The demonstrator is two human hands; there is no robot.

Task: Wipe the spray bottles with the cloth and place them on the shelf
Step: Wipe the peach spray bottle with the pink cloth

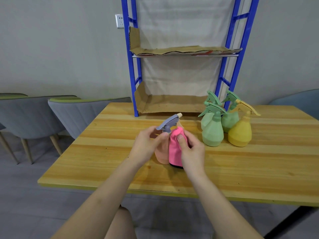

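Peach plastic: the peach spray bottle (161,152) stands upright at mid-counter, its grey trigger head (168,124) pointing up and right, toward the shelf. The pink cloth (175,152) lies over the bottle's right flank from shoulder to base.

Step in hand, as I judge it: wiping this bottle, with no bottle showing on the shelf yet. To do it well, steady the neck and turn the body under the cloth so the left flank (bare now) gets covered, then wipe the trigger head. Use moderate pressure, since a light bottle would likely tip.

Left hand (146,145): thumb and fingers closed in a pinch at the neck, just below the trigger head. Right hand (191,149): curled round the cloth, thumb pressing it to the bottle.

Outward: three green spray bottles (213,133) and one yellow spray bottle (240,133) cluster to the right on the counter (103,152). They stand apart from the hands, by the foot of the blue shelf (136,83) with its cardboard liner (169,102).
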